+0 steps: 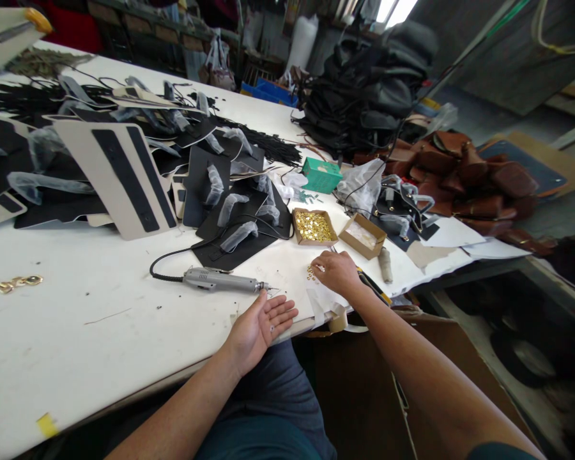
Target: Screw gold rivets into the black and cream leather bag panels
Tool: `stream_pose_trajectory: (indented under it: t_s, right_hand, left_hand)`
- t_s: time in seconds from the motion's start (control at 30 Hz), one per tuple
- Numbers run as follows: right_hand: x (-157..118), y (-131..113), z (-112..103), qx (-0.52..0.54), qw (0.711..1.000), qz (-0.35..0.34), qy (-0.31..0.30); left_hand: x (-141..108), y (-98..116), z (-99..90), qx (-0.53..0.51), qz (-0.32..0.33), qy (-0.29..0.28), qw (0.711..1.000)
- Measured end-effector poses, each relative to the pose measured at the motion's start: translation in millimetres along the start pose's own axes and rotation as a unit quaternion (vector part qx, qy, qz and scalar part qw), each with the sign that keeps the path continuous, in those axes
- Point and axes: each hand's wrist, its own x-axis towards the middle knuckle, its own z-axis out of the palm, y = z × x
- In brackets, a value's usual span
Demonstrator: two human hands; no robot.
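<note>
Palm up at the table's front edge, my left hand point(261, 326) has its fingers spread, with a tiny shiny piece lying on it. My right hand point(336, 271) is lowered to the table with its fingers bent together beside a few small gold rings point(310, 273); what its fingertips hold is too small to name. Just behind it stands a cardboard box of gold pieces point(315, 226), and next to that a box with whitish contents point(363, 235). A grey electric screwdriver point(223, 280) lies left of my hands, its tip close to my left fingers.
Black panels with plastic-wrapped handles point(239, 236) cover the table's middle and left. A green box point(321, 175) is behind the boxes. Pliers point(374, 287) and a small cylinder point(385, 265) lie right. Brown bags point(464, 172) and black bags point(364, 96) are piled at the back right.
</note>
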Motion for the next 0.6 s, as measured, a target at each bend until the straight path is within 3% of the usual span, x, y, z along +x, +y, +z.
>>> stream_pose_trajectory:
  t_s: [0.6]
  right_hand:
    - [-6.4, 0.1, 0.0, 0.009, 1.000, -0.026, 0.016]
  left_hand:
    - [0.4, -1.0, -0.5, 0.008, 0.004, 0.000, 1.000]
